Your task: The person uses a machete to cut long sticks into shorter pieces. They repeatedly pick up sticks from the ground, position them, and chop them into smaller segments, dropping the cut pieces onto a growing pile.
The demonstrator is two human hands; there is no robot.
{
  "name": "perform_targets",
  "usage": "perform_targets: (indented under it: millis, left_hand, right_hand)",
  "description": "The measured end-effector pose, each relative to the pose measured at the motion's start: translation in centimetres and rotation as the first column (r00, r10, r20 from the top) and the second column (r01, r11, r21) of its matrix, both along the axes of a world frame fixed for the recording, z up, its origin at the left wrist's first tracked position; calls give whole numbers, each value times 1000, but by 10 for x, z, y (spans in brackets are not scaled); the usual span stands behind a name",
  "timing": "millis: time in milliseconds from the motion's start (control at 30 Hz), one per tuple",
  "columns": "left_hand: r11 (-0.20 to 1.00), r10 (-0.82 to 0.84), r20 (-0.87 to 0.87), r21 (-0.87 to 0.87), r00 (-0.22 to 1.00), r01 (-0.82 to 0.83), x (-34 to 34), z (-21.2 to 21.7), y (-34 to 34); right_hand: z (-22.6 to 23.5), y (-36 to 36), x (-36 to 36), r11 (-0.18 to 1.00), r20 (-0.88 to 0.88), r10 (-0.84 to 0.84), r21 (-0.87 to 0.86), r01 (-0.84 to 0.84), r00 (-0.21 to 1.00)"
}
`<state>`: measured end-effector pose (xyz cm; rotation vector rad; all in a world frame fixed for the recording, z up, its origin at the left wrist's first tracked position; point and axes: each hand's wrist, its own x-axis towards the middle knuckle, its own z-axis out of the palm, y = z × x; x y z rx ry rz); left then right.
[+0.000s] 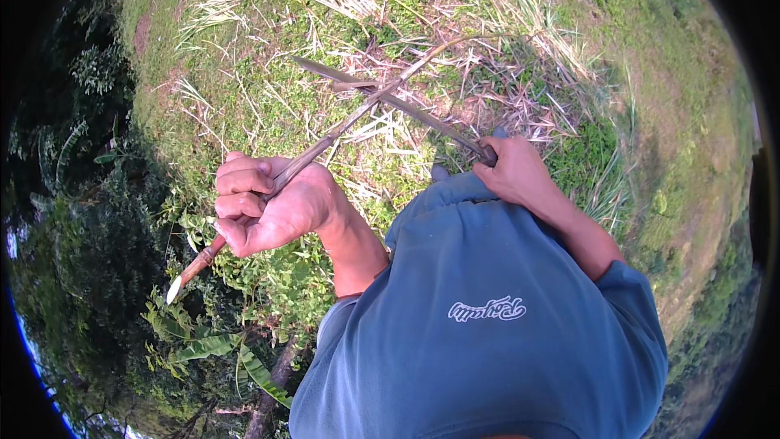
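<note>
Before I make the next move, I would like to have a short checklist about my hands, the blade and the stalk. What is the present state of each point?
1. Left hand closed around the stalk: ok.
2. Right hand gripping the handle: ok.
3. Left fingers apart from the blade: ok.
4. Blade touching the stalk where they cross: cannot tell.
5. Secure footing: cannot tell; the blue shirt blocks much of the view.
</note>
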<state>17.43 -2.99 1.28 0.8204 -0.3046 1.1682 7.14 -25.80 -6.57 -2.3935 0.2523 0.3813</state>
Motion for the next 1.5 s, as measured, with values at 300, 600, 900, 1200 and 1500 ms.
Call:
perform_targets:
  millis: [300, 600, 900, 1200, 1500]
  left_hand:
    - [988, -120, 38, 103, 992, 116, -6, -5, 3]
    - [1000, -11, 89, -14, 996, 13, -6, 12, 14]
    - [900, -435, 249, 126, 865, 417, 3, 39, 34]
    - [906, -423, 224, 115, 878, 407, 21, 36, 30]
    - [809, -587, 269, 222, 763, 544, 22, 41, 37]
  right_hand:
    - [9, 0, -6, 999, 24, 53, -12, -53, 998]
    - [-63, -48, 1, 966, 51, -243, -75, 247, 969]
    - [14, -43, -12, 988, 99, -122, -87, 131, 988]
    - [53, -39, -38, 989, 76, 143, 24, -145, 987]
    - [-25, -88, -45, 939, -68, -255, -256, 230, 965]
